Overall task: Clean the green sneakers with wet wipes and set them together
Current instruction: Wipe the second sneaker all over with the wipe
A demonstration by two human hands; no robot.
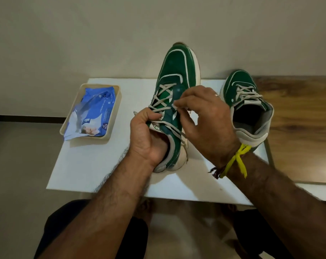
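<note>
A green suede sneaker with white piping, grey-white laces and a cream sole (174,75) is held up over the flat white counter (95,161), its toe pointing away from the person and its heel nearest the body. The left hand (147,135) reaches into the shoe's opening, thumb outside against the tongue and laces, the other fingers hidden inside, so it grips the collar and tongue. The right hand (209,116) comes in from the right side, its fingertips (179,104) pressed together in a pinch around a small crumpled white wet wipe (175,106), which touches the sneaker's green side panel just beside the laces. A ring sits on one right finger, and a yellow thread band (237,161) is tied around the right wrist.

The second green sneaker of the same make (246,101) stands upright on the counter's far right part, toe away, its grey-lined opening facing up, apart from the held shoe.

At the counter's left, a shallow cream rectangular plastic tray (113,113) holds a crumpled blue and white pack of wet wipes (91,113). A wooden surface (298,113) lies to the right of the counter.
</note>
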